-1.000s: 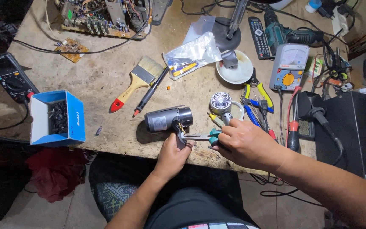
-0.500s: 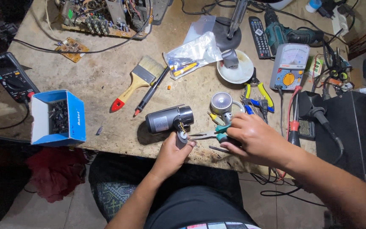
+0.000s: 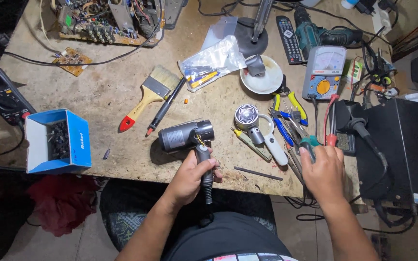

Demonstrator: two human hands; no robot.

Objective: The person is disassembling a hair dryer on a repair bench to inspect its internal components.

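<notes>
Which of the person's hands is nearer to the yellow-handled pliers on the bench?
Right. The right hand rests among the tools just below the yellow-handled pliers; the left hand grips the grey hair dryer farther left.

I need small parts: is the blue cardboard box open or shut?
Open: the blue cardboard box lies on its side, flaps spread, with small dark parts visible inside.

Bare forearms, no sleeves, dark trousers

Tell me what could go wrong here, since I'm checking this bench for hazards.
The left hand holds the grey hair dryer by its handle at the table edge; it might slip off. The right hand reaches into crowded pliers and screwdrivers, where tips might jab fingers.
</notes>
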